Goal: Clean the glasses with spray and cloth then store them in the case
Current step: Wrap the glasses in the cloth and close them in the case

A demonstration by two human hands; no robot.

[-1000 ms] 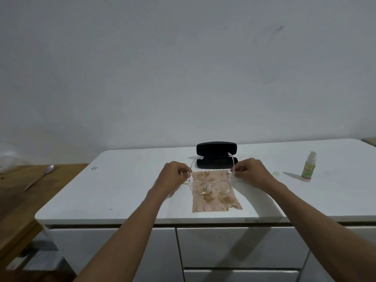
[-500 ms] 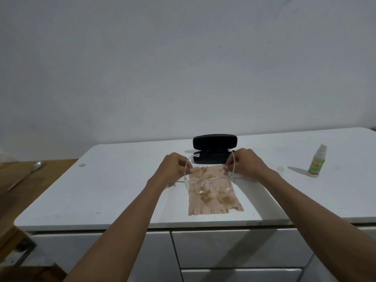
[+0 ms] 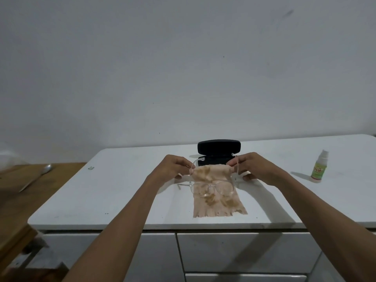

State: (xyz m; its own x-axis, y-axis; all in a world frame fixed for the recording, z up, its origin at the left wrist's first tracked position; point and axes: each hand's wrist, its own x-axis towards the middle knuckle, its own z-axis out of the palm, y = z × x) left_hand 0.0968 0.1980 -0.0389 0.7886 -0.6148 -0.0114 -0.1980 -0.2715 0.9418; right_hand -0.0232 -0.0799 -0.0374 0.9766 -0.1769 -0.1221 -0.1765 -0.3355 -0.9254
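Two hands (image 3: 175, 167) (image 3: 254, 167) pinching cloth (image 3: 215, 200) corners.

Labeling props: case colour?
Black case, clearest in the head view.

- Only print I can spot from here: label on the spray bottle (image 3: 319, 169), far right of the white counter (image 3: 122, 190). Green/yellow w/ some red marks, way too small + blurry, can't read any word.
- No other text, nos. or signs I can make out.
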